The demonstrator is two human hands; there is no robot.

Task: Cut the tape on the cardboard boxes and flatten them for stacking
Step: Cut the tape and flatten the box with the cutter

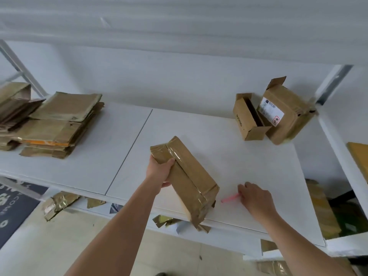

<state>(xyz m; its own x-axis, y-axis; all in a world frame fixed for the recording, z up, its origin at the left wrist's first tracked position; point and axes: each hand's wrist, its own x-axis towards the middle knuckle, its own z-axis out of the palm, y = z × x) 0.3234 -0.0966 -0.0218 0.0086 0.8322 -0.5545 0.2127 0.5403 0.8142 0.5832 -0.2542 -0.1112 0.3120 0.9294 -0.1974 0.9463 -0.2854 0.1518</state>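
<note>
Working across the white desk (pixel 229 136), I am at the start of one more box: picking up the cutter so the tape can be slit. Far out beyond my left fingers sits the stack of flattened boxes (pixel 59 124), the pile this one should join once it is collapsed. Well beyond my right fingers stand two more boxes: an open narrow one (pixel 247 120) and, touching it, a labelled one (pixel 286 114) with a flap up.

My left hand (pixel 161 172) grips the taped box (pixel 185 180) near its far end, fingers (pixel 169 162) curled over the top face and thumb below; the box is tilted, its near end low at the desk's front edge. Clear tape runs along its top seam and wraps both ends, so it is not yet cut.

My right hand (pixel 254 198) rests on the desk just beside the box's near end, fingers bent down onto the pink cutter (pixel 231 198). Only the cutter's free end shows, pointing toward the box; whether I have pinched it or am just touching it, I cannot tell.

Next, I judge, I need a firm hold on the cutter, the box steadied flat under my left fingers, and the blade drawn along the seam away from them.
</note>
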